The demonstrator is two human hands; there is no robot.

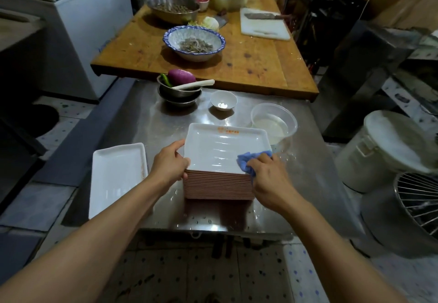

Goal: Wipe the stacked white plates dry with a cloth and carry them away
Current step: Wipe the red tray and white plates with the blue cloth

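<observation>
We see the stack of white plates [219,184] near the front edge of the steel desk [308,172], directly between the two hands. The left hand [169,163] grips the top plate [220,148] at its left rim, thumb curled over the edge. The right hand [270,179] presses a bunched blue cloth [247,160] onto the plate's near right corner, fingers curled round it. The cloth hides that corner, and we cannot count the plates from their reddish edges. A single white plate [116,177] lies just left of the stack. The orange print on the top plate's far rim is too small to read.
</observation>
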